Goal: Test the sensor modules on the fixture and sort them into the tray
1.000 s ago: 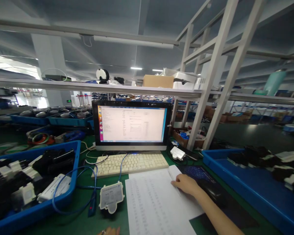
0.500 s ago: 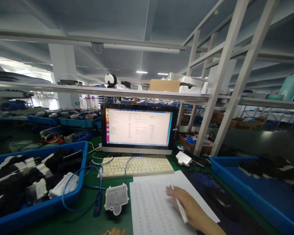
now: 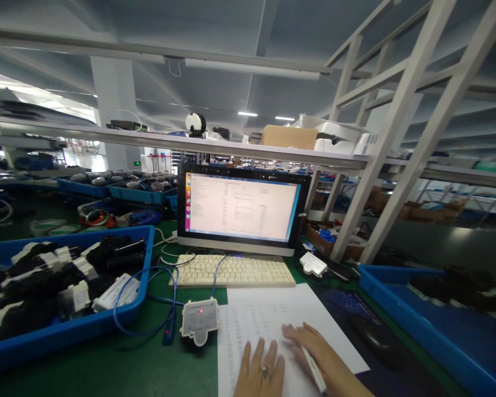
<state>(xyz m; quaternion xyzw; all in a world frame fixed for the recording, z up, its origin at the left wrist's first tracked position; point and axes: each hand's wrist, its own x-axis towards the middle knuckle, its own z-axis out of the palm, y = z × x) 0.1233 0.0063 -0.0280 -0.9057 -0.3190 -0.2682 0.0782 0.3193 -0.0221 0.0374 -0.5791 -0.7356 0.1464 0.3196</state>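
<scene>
Pen [image 3: 314, 370] in R hand [image 3: 316, 353], L hand [image 3: 261, 370] flat on sheet [image 3: 268, 314].

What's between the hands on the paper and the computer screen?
In the head view, a cream keyboard lies between the hands (left, right) on the paper and the screen.

a large factory hall under a grey concrete ceiling [image 3: 215, 27], lit by long fluorescent tube lamps [image 3: 252, 69]. a white square pillar [image 3: 116, 110] rises at ten o'clock. a white metal shelf [image 3: 190, 144] spans the green-topped bench [image 3: 107, 369], with slanted white steel struts [image 3: 400, 127] at two o'clock. daylight glares in at nine o'clock.
</scene>
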